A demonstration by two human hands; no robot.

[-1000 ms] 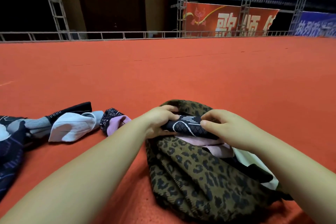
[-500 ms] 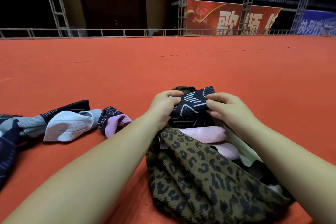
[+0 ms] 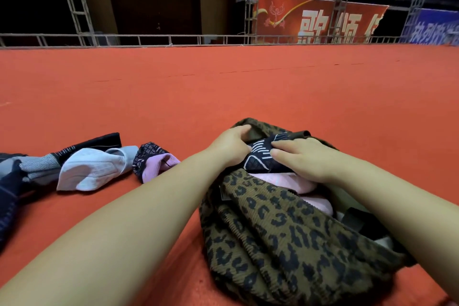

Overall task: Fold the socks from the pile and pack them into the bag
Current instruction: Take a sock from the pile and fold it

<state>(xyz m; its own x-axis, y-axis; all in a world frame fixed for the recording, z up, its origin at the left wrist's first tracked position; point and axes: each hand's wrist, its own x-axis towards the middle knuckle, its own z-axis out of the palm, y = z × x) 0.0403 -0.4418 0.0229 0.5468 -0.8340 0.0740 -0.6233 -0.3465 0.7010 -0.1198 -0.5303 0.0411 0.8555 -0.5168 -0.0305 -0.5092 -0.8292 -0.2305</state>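
Note:
A leopard-print bag point(image 3: 285, 236) lies open on the orange floor at the lower right. In its mouth sits a folded black sock with white lines point(image 3: 260, 156), on top of folded pink socks point(image 3: 285, 180). My left hand point(image 3: 231, 146) grips the black sock's left end, fingers also against the bag's far rim. My right hand point(image 3: 303, 159) holds the sock's right end with curled fingers. The loose sock pile lies at the left: a white sock point(image 3: 92, 169), a black-and-pink sock point(image 3: 154, 163), and dark and grey socks point(image 3: 29, 169).
The orange carpeted floor point(image 3: 223, 87) stretches far ahead to a low metal rail point(image 3: 149, 38). Scaffold frames and red and blue banners stand beyond it. More dark fabric point(image 3: 7, 206) lies at the left edge.
Half a second ago both hands held the black sock lifted above the bag's mouth. Now they have lowered it back into the bag, on the pink socks.

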